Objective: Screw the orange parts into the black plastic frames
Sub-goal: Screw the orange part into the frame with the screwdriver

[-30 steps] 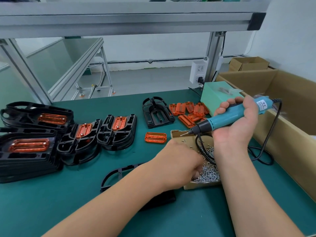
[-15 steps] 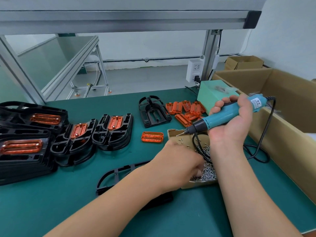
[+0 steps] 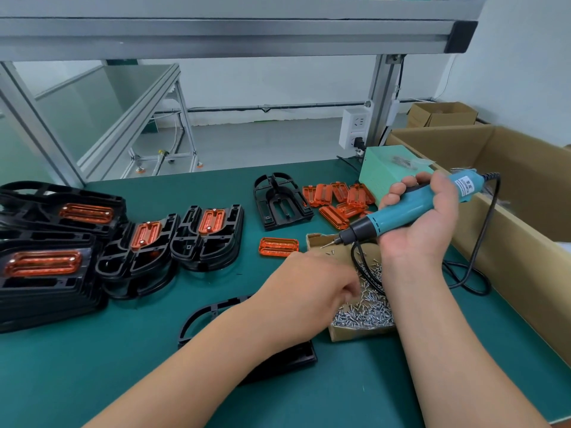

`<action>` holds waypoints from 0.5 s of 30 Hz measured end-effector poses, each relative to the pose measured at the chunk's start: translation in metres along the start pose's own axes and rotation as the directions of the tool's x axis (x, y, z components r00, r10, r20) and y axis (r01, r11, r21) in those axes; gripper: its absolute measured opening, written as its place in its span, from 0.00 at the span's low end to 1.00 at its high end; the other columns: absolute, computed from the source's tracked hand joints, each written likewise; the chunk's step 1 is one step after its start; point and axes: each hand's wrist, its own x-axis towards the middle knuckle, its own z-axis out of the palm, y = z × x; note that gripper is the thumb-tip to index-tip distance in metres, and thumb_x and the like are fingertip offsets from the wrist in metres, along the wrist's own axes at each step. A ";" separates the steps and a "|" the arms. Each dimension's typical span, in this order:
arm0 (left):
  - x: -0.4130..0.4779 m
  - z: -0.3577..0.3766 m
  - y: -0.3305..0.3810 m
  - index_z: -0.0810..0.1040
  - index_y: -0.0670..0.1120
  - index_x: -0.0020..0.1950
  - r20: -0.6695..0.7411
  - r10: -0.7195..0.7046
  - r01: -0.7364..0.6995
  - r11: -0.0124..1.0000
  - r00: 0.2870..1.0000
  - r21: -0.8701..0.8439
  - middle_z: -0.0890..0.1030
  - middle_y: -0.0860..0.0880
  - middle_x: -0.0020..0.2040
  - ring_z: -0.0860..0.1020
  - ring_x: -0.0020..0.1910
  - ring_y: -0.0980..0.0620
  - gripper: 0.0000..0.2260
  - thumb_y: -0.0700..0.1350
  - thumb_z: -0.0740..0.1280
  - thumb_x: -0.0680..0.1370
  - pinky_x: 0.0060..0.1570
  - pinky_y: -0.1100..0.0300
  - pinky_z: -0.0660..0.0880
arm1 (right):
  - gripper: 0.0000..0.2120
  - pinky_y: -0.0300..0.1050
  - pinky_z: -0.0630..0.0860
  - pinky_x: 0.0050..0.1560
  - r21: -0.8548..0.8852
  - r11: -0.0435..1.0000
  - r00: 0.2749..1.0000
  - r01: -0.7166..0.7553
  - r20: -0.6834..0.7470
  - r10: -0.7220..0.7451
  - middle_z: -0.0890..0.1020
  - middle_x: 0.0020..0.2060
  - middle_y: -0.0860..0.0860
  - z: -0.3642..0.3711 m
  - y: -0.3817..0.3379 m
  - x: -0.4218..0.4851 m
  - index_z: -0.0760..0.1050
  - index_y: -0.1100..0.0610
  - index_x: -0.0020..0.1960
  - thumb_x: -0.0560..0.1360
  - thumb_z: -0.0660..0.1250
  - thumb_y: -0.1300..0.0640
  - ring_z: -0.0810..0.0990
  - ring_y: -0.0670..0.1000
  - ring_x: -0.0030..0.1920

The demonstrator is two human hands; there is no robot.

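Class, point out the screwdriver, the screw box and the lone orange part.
screwdriver [image 3: 409,208]: head view, teal body.
screw box [image 3: 358,334]: head view, front wall.
lone orange part [image 3: 278,247]: head view, middle.

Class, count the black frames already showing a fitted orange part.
4. At far left, the rear stack's top frame and the front stack's top frame; mid-table, the left frame and the right frame side by side. Lower frames in stacks may hide more.
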 end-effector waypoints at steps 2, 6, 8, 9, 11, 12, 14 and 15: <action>0.004 0.002 0.007 0.83 0.56 0.56 0.055 0.087 -0.097 0.975 0.995 0.200 0.83 0.53 0.49 0.75 0.55 0.49 0.09 0.45 0.65 0.81 0.49 0.54 0.68 | 0.05 0.42 0.76 0.37 -0.006 1.000 1.000 -0.002 0.005 0.002 0.80 0.39 0.52 0.000 0.000 0.000 0.75 0.57 0.51 0.81 0.68 0.56 0.79 0.51 0.36; 0.014 0.007 0.018 0.83 0.51 0.48 0.164 0.106 -0.163 0.906 0.981 0.390 0.80 0.50 0.42 0.78 0.49 0.45 0.05 0.44 0.69 0.76 0.47 0.54 0.69 | 0.05 0.42 0.76 0.37 -0.016 1.000 1.000 0.003 0.003 -0.003 0.79 0.39 0.52 0.000 0.000 -0.001 0.75 0.57 0.51 0.81 0.68 0.56 0.79 0.51 0.36; 0.018 0.008 0.019 0.84 0.51 0.48 0.169 0.108 -0.166 0.909 0.980 0.382 0.82 0.51 0.43 0.79 0.48 0.45 0.05 0.44 0.70 0.75 0.51 0.51 0.74 | 0.05 0.42 0.76 0.37 -0.018 1.000 1.000 0.004 0.003 -0.004 0.79 0.39 0.52 0.000 0.001 -0.001 0.75 0.57 0.51 0.81 0.68 0.56 0.79 0.51 0.36; 0.019 0.008 0.019 0.84 0.51 0.48 0.165 0.114 -0.169 0.910 0.980 0.379 0.82 0.51 0.43 0.80 0.48 0.45 0.05 0.44 0.70 0.75 0.51 0.51 0.75 | 0.05 0.42 0.76 0.37 -0.017 1.000 1.000 0.004 0.003 -0.004 0.79 0.39 0.52 0.000 0.000 -0.002 0.75 0.57 0.51 0.81 0.68 0.56 0.79 0.51 0.36; 0.019 0.010 0.018 0.83 0.50 0.48 0.157 0.117 -0.168 0.913 0.981 0.371 0.82 0.50 0.43 0.79 0.49 0.44 0.04 0.45 0.69 0.76 0.51 0.51 0.73 | 0.05 0.42 0.76 0.37 -0.014 1.000 1.000 -0.001 0.004 0.001 0.79 0.40 0.52 0.000 0.000 -0.002 0.75 0.58 0.51 0.81 0.68 0.56 0.79 0.51 0.36; 0.019 0.012 0.017 0.82 0.51 0.49 0.154 0.112 -0.161 0.920 0.982 0.357 0.82 0.50 0.44 0.79 0.50 0.45 0.04 0.45 0.68 0.78 0.51 0.51 0.72 | 0.05 0.42 0.76 0.37 -0.011 1.000 1.000 -0.002 0.003 0.002 0.80 0.40 0.52 0.001 0.000 -0.002 0.75 0.58 0.51 0.81 0.69 0.56 0.79 0.51 0.37; 0.017 0.015 0.014 0.81 0.52 0.51 0.136 0.097 -0.136 0.938 0.986 0.319 0.82 0.51 0.48 0.78 0.53 0.46 0.04 0.47 0.66 0.80 0.54 0.50 0.69 | 0.05 0.42 0.76 0.38 -0.004 1.000 1.000 0.000 0.000 0.000 0.80 0.40 0.52 0.000 -0.001 -0.001 0.75 0.57 0.51 0.80 0.69 0.56 0.80 0.51 0.37; 0.015 0.016 0.013 0.80 0.53 0.53 0.118 0.095 -0.127 0.947 0.988 0.295 0.82 0.52 0.49 0.77 0.54 0.47 0.04 0.47 0.66 0.81 0.56 0.50 0.68 | 0.05 0.42 0.76 0.38 -0.002 1.000 1.000 0.001 -0.001 -0.001 0.80 0.40 0.52 0.000 -0.001 -0.001 0.75 0.57 0.51 0.80 0.69 0.56 0.80 0.51 0.37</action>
